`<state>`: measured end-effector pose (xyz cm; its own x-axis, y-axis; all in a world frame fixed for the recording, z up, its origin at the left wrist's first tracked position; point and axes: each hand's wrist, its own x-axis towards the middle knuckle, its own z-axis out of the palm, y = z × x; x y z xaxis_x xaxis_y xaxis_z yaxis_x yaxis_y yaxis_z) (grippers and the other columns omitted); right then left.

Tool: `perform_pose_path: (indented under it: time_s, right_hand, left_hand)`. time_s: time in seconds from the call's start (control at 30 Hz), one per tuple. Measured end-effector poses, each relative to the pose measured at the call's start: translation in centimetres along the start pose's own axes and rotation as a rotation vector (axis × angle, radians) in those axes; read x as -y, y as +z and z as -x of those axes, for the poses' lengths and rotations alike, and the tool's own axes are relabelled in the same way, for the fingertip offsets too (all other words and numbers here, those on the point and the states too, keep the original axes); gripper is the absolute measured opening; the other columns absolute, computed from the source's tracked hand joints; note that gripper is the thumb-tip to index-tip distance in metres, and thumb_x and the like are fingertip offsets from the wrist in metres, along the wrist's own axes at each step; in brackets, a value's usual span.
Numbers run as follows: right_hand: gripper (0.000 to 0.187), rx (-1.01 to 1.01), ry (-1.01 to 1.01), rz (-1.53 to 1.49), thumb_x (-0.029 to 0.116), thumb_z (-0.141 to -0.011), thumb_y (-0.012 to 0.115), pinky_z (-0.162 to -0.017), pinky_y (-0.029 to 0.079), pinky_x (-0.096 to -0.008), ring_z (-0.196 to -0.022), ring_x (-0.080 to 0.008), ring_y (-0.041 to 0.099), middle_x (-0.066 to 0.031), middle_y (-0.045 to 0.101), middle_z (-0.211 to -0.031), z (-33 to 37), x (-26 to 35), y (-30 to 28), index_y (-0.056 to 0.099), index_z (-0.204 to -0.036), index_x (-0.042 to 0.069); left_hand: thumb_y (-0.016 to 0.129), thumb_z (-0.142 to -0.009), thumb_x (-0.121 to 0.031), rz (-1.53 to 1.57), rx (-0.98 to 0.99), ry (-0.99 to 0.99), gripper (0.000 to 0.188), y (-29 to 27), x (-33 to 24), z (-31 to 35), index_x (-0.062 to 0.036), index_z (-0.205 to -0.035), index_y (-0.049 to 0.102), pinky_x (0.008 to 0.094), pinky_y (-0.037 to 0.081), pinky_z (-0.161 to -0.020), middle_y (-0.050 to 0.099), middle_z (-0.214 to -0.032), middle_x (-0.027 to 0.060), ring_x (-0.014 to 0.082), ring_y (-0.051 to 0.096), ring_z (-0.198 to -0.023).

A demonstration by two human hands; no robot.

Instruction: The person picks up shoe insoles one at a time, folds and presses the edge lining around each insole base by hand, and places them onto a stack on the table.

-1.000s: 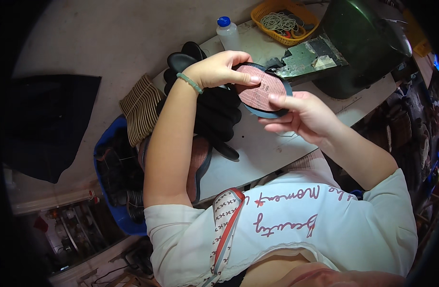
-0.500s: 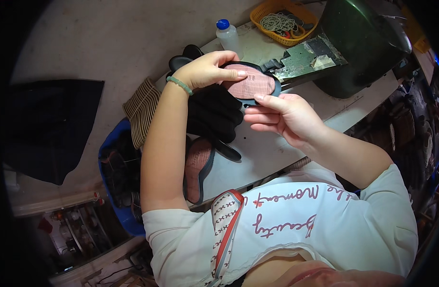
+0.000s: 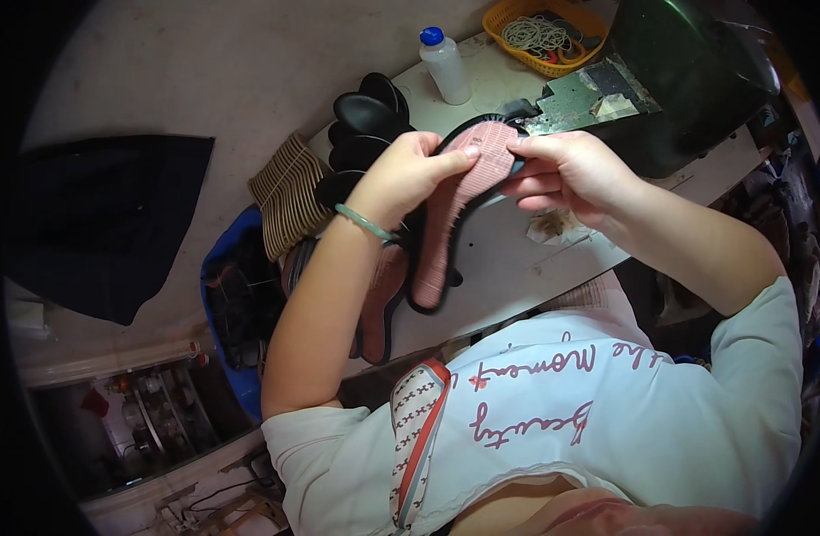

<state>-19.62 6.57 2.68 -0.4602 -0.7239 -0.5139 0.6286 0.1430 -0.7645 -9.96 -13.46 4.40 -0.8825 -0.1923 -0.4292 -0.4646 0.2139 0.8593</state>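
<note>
Shoe upper (image 3: pixel 452 198), bottom side toward the viewer, held at the centre of the frame above the white tabletop (image 3: pixel 508 268). A pink, finely lined insole board (image 3: pixel 437 255) fills its underside, framed by a dark rim. The piece is probably light and fairly stiff along the board, with a softer, more yielding edge; it appears neither slippery nor fragile. The forefoot rim offers a sound hold, thumb on the board and fingers beneath; the narrow heel end is free and might swing. Long axis: oblique, from the heel, pointing down and slightly left near the centre of the frame, to the broad forefoot, pointing toward the upper right.

The right hand (image 3: pixel 578 174) pinches the forefoot's right edge, thumb above and fingers below. The left hand (image 3: pixel 412 177) clamps the opposite side, thumb flat on the board; its other fingers are largely hidden.

Left of lower centre, a second pink-bottomed upper (image 3: pixel 377 330) lies partly behind the left forearm. Farther off, left of upper centre, black shoe pieces (image 3: pixel 365 116) are heaped; beyond them, at top centre, stand a blue-capped bottle (image 3: pixel 445 73) and a yellow basket (image 3: pixel 524 62) holding cord.
</note>
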Motion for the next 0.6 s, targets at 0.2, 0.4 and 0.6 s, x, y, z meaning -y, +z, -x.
perform_pose_path:
  time_s: [0.2,0.4,0.6]
  right_hand:
    - [0.030,0.119,-0.023,0.082,0.032,-0.086,0.068,-0.066,0.051,-0.0235,-0.075,-0.0084,0.062,-0.0018,0.066,-0.089,2.6,-1.2,0.7,0.063,-0.099,0.006]
    - [0.024,0.262,-0.001,0.163,0.026,-0.095,0.057,-0.072,0.044,-0.0170,-0.083,-0.0019,0.056,0.0050,0.064,-0.097,3.4,-4.3,-0.9,0.061,-0.112,0.009]
    - [0.028,0.257,-0.117,0.120,0.025,-0.102,0.044,-0.064,0.050,-0.0263,-0.069,-0.0112,0.061,-0.0057,0.064,-0.083,3.4,-5.4,-3.5,0.057,-0.101,0.000]
  left_hand:
    - [0.067,-0.088,-0.029,0.328,-0.203,-0.010,0.029,4.7,0.3,1.5,-0.0008,-0.084,0.062,0.0228,0.043,-0.047,0.064,-0.075,0.0022,0.0079,0.058,-0.059]
    - [0.064,-0.090,-0.034,0.418,-0.325,-0.066,0.036,6.0,0.0,1.2,0.0008,-0.088,0.061,0.0238,0.049,-0.048,0.064,-0.075,0.0044,0.0110,0.061,-0.059]
    - [0.058,-0.093,-0.040,0.330,-0.094,-0.188,0.042,4.5,-0.8,2.2,0.0014,-0.089,0.060,0.0228,0.053,-0.048,0.068,-0.073,0.0127,0.0161,0.064,-0.052]
